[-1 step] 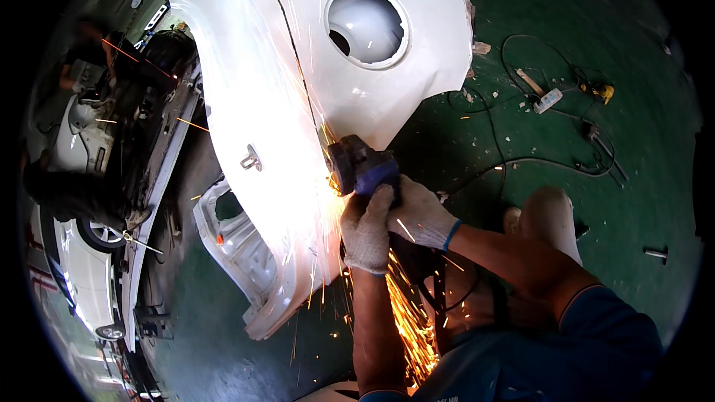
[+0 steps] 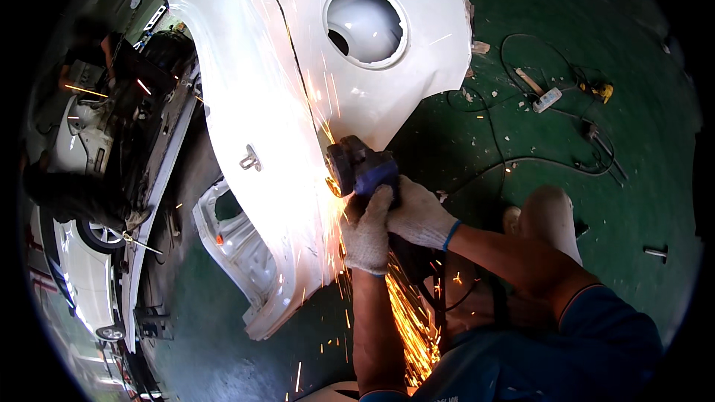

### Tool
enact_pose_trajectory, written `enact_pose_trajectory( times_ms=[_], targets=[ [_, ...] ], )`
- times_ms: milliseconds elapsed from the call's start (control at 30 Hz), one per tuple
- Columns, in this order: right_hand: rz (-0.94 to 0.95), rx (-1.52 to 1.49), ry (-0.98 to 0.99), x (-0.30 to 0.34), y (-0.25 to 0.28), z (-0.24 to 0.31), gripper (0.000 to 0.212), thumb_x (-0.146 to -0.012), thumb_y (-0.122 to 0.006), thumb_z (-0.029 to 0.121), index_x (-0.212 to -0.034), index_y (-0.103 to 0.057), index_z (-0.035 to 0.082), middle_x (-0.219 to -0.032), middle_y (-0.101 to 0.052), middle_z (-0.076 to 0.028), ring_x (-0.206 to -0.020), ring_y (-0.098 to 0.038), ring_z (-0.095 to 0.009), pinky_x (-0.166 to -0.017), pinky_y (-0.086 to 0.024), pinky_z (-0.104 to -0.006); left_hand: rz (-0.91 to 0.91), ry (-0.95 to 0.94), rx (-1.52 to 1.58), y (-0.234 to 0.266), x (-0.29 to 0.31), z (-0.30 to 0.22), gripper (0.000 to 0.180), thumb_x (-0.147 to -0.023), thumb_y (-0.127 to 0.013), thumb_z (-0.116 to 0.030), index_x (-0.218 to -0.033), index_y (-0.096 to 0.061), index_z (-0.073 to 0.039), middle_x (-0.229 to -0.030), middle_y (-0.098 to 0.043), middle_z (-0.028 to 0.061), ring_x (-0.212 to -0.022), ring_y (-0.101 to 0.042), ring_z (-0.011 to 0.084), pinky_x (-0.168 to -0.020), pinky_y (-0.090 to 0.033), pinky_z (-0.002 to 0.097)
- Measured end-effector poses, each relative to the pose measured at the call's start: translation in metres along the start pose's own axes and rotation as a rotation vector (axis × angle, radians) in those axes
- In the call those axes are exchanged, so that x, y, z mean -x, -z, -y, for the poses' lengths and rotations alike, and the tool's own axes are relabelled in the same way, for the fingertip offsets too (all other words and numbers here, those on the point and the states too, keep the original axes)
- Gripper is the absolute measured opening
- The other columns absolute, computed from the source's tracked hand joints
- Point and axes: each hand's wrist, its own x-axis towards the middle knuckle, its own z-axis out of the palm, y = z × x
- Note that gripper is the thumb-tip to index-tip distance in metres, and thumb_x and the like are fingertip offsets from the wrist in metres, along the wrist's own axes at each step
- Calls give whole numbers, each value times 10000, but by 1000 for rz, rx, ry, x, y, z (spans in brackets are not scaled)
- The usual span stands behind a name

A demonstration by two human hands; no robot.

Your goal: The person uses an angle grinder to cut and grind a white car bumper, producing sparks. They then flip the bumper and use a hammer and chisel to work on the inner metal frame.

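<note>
A blue and black angle grinder (image 2: 372,170) is pressed to a white car body panel (image 2: 246,89), and orange sparks stream from its disc toward my lap. My left hand (image 2: 365,237), in a pale knitted glove, is wrapped round the grinder's near left side. Also gloved, with a blue cuff, my right hand (image 2: 423,212) grips the tool's body from the right. A dark cut line runs down the panel from its top edge to the grinder. The round fuel-filler opening (image 2: 366,26) lies beyond the tool. Glare and sparks hide the disc's contact point.
Cables and a white power strip (image 2: 548,100) lie on the green floor at right, near a yellow tool (image 2: 602,92). A small metal cylinder (image 2: 655,254) lies farther right. At left, people work beside a metal rail (image 2: 156,201) and a white car (image 2: 88,272).
The spark pattern differs, and the glare on the panel beside the grinder is a little less. Both hands and the grinder stay in nearly the same place.
</note>
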Motion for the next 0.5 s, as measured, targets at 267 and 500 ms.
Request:
enact_pose_trajectory(
  times_ms=[267, 500],
  targets=[
    [24, 39, -85, 15, 5, 7, 584, -814, -746, 392, -1231, -616, 4, -1188, -699, -276, -1159, -666, -454, -984, -539, -482, 18, 19, 23, 5, 7, 10, 363, -953, -738, -141, -1266, -698, 38, -1137, -728, 70, -1011, -663, 153, -930, -529, 299],
    [33, 97, -109, 18, 1, 7, 583, -819, -733, 393, -1209, -617, -24, -1151, -707, -292, -1139, -673, -466, -975, -545, -487, -15, 13, -9, 9, 10, 14, 395, -950, -734, -137, -1269, -669, 87, -1153, -734, 139, -1007, -703, 224, -930, -557, 340]
  ],
)
